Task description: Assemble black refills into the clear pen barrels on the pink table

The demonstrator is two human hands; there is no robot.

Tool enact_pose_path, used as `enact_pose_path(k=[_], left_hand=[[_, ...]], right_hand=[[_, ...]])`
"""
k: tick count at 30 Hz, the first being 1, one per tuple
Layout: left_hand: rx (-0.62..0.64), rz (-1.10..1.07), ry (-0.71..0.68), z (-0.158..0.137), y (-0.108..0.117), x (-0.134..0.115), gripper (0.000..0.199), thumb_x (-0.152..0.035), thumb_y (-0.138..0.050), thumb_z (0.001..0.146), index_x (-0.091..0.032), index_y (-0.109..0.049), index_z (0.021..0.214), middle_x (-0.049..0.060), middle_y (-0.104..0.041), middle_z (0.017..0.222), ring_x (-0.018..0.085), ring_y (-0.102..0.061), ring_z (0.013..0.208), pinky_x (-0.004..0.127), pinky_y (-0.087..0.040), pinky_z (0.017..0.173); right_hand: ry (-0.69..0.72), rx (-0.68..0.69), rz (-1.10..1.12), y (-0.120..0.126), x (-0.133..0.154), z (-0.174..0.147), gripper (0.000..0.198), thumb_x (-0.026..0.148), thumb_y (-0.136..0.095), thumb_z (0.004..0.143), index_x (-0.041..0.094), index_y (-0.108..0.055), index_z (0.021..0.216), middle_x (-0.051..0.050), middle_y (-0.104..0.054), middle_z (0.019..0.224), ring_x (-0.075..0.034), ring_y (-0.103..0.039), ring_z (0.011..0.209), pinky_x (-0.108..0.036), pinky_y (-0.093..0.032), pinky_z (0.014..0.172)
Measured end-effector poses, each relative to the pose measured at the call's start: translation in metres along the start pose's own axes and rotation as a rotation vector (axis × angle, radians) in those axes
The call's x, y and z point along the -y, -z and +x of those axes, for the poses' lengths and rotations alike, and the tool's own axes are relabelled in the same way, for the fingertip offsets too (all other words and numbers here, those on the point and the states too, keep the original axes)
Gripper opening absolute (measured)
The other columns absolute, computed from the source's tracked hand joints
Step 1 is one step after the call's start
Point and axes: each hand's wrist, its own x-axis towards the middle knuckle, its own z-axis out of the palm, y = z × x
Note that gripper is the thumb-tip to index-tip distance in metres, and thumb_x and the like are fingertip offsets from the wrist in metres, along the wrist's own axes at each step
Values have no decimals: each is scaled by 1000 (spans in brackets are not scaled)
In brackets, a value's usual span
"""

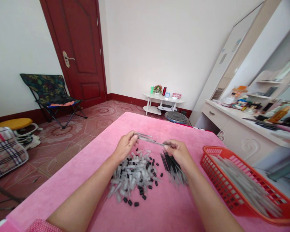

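Observation:
My left hand (127, 145) is closed in a pinch on a few thin grey rods (146, 138) that point to the right. Fingers of my right hand (178, 150) pinch the far end of one of them, so it spans the gap between both hands. Below my left hand lies a loose pile of clear, cap-like plastic pieces (135, 170) mixed with small black ribbed caps (136, 204). Under my right hand is a bundle of thin sticks (170, 164), black at the far end and translucent nearer me; my hand and forearm partly cover it.
Everything lies on a pink cloth-covered table (145, 124). An orange-red basket (207, 149) of long translucent tubes (246, 183) stands at its right edge. Beyond are a cluttered dresser (232, 120), a small white shelf table (147, 95) and a folding chair (45, 87).

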Motion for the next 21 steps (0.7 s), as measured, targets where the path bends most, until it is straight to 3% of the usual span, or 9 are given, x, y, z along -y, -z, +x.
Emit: enact_pose_path(k=[5, 11, 13, 17, 21], left_hand=[[1, 66, 0, 0, -2, 2, 33, -37, -41, 86, -17, -47, 60, -3, -47, 57, 11, -45, 56, 22, -34, 58], [29, -8, 219, -1, -5, 6, 54, -51, -30, 87, -17, -42, 46, -3, -40, 40, 10, -38, 41, 23, -29, 47], [62, -73, 201, 0, -5, 5, 55, -51, -28, 87, -16, -48, 50, -1, -47, 44, 11, -44, 44, 23, -32, 49], [41, -100, 78, 2, -4, 4, 33, -44, -48, 81, -15, -56, 67, -1, -55, 61, 10, -50, 54, 22, -36, 56], [103, -102, 98, 1, -5, 2, 42, -43, -43, 84, -16, -49, 53, -1, -50, 49, 10, -45, 48, 22, -34, 54]], right_hand=[[48, 10, -25, 0, -5, 1, 17, 23, -58, 66, 13, -66, 77, -1, -60, 62, -11, -49, 52, -22, -35, 48], [93, -24, -67, 0, -7, 2, 18, 21, -59, 65, 13, -68, 79, -3, -63, 66, -12, -52, 57, -23, -38, 52], [69, -45, -58, 0, -7, 2, 19, 23, -60, 65, 13, -68, 79, -2, -63, 65, -12, -52, 55, -23, -38, 51], [26, -48, -29, 1, -8, 2, 19, 25, -60, 65, 13, -68, 77, -3, -63, 65, -12, -52, 54, -22, -37, 49], [65, -28, -64, 2, -10, 2, 20, 24, -58, 67, 13, -68, 81, -3, -64, 68, -13, -54, 57, -23, -38, 51]])
